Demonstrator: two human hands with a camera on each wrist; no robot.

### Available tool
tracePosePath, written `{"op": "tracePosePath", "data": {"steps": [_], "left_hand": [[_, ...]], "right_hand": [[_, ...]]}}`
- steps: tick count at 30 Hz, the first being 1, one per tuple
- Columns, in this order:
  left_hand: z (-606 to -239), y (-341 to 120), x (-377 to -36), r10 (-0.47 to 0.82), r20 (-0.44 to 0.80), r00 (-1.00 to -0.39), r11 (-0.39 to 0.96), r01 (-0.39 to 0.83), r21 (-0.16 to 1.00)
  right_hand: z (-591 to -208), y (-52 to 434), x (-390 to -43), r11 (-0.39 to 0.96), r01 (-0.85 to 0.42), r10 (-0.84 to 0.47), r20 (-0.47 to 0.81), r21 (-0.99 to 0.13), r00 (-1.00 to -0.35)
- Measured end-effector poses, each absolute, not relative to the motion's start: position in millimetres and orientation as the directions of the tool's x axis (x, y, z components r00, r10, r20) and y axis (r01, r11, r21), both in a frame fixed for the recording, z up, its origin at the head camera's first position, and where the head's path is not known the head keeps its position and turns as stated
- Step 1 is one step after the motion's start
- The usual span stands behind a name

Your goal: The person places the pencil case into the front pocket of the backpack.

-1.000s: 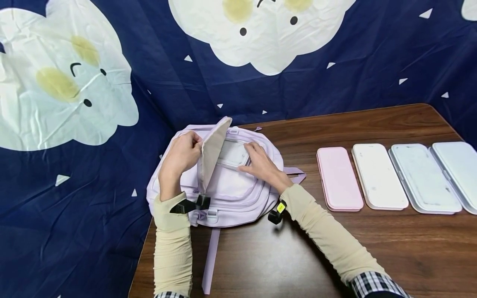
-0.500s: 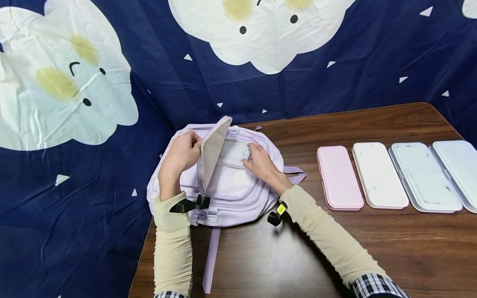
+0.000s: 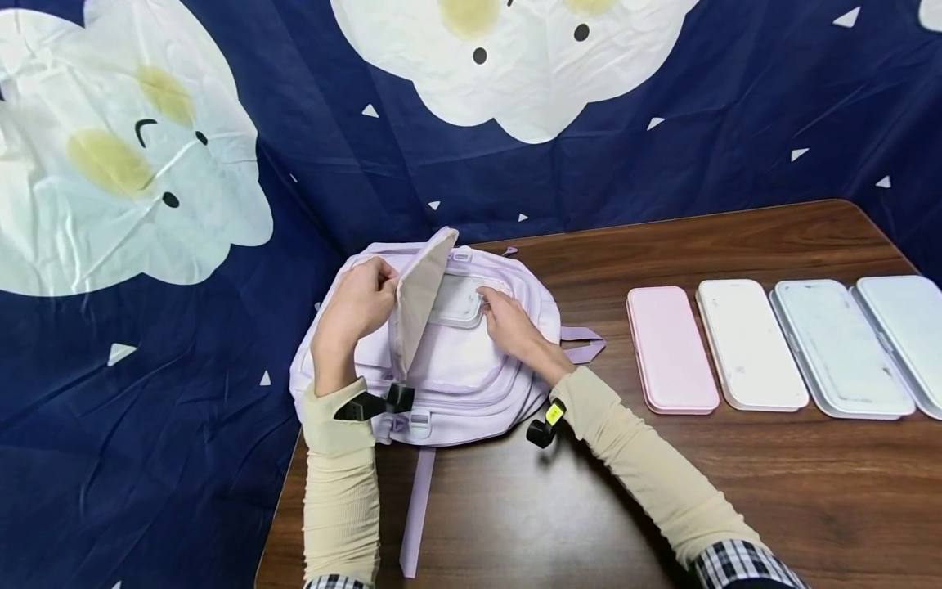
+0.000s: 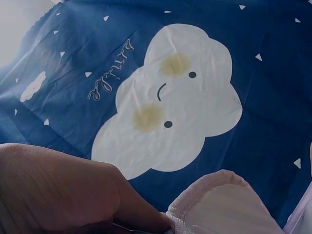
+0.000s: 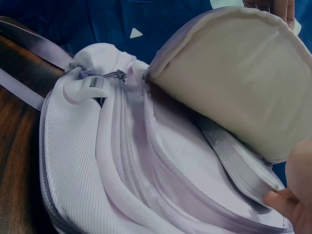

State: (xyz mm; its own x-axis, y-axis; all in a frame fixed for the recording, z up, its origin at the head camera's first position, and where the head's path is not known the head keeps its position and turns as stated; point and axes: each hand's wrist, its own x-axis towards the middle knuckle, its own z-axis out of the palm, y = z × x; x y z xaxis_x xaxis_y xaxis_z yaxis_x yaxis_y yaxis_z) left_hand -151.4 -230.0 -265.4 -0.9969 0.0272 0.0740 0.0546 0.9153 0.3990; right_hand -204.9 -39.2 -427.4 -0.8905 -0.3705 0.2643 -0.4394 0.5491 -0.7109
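Now | left hand (image 3: 358, 307) pinches lilac backpack's (image 3: 456, 384) front flap (image 3: 419, 296) up at table's (image 3: 662, 491) left end | right hand (image 3: 511, 323) fingers white case (image 3: 459, 301) half inside | risk: flap slips, case snags on zipper

Backpack (image 3: 456, 368) ribbed matt lilac cloth; table (image 3: 736, 491) glossy wood; cases (image 3: 746, 343) smooth plastic.
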Motion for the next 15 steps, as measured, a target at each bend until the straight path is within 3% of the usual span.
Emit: {"op": "tracePosePath", "data": {"steps": [15], "left_hand": [[-266.7, -229.8, -152.2, 0.022, 0.065, -0.998, 0.916, 0.046, 0.399]], "right_hand": [[-431.3, -47.7, -203.8, 0.481, -0.413, -0.44, 0.194, -0.773, -0.877]]}}
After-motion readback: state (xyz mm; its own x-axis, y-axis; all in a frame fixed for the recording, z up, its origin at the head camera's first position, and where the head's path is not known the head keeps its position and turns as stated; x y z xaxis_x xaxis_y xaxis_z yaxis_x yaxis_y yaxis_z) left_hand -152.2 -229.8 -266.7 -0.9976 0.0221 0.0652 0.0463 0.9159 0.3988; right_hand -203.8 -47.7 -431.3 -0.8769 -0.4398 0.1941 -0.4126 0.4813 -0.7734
